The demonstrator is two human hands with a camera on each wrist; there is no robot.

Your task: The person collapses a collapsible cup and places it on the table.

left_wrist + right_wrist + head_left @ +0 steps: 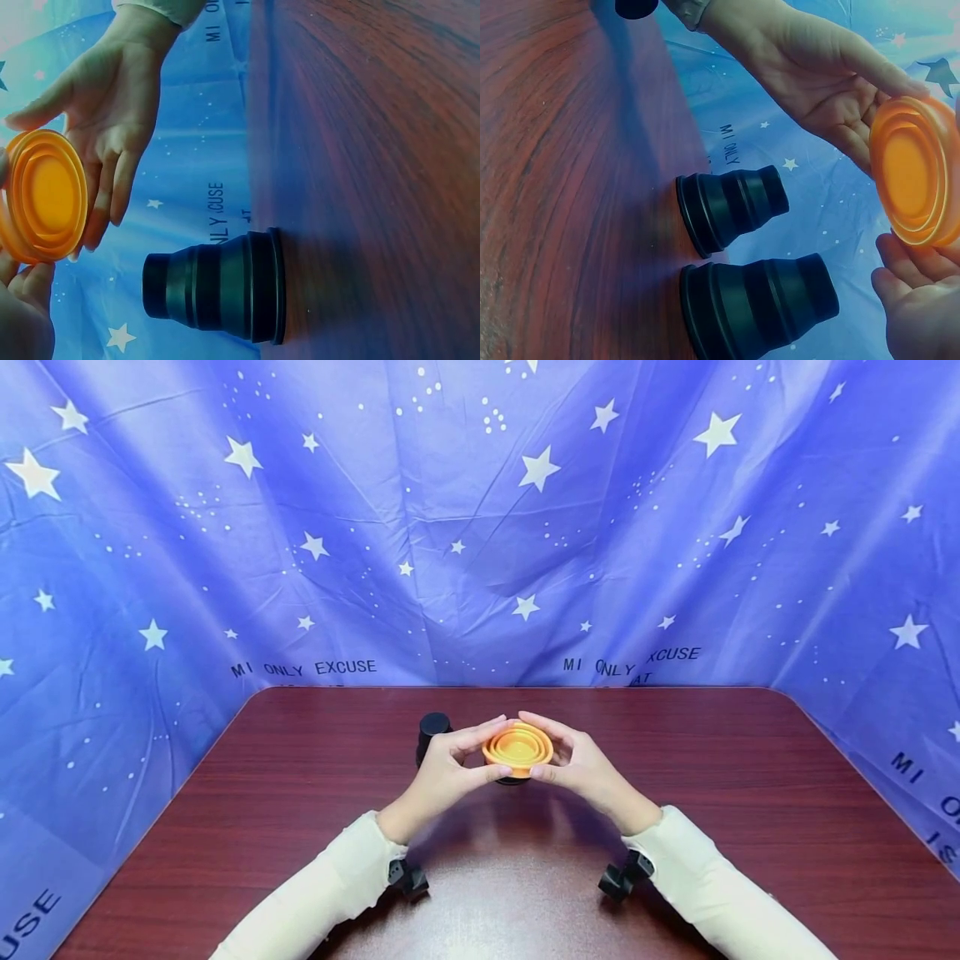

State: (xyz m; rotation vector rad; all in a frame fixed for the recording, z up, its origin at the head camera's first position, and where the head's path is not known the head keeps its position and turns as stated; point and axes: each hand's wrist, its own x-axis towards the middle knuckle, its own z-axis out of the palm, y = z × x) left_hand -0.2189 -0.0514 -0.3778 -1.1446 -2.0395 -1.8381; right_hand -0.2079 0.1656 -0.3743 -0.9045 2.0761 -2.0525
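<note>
An orange folding cup (518, 748), pressed flat into nested rings, is held up over the table between two hands. My left hand (444, 767) grips its left side, thumb at the near rim and fingers along the far rim. On the opposite side my right hand (591, 775) pinches the rim the same way. The cup's ringed face shows in both wrist views. Two black stepped cups stand wide end down on the table: one black cup (735, 210) and a second black cup (761, 307). In the head view, the orange cup mostly covers one of them.
The dark red wooden table (300, 827) ends at the back against a blue curtain (450, 527) with stars. Small black devices, one of them a wrist device (408, 878), hang below both pale sleeves. One black cup (434, 724) stands just beyond the left hand.
</note>
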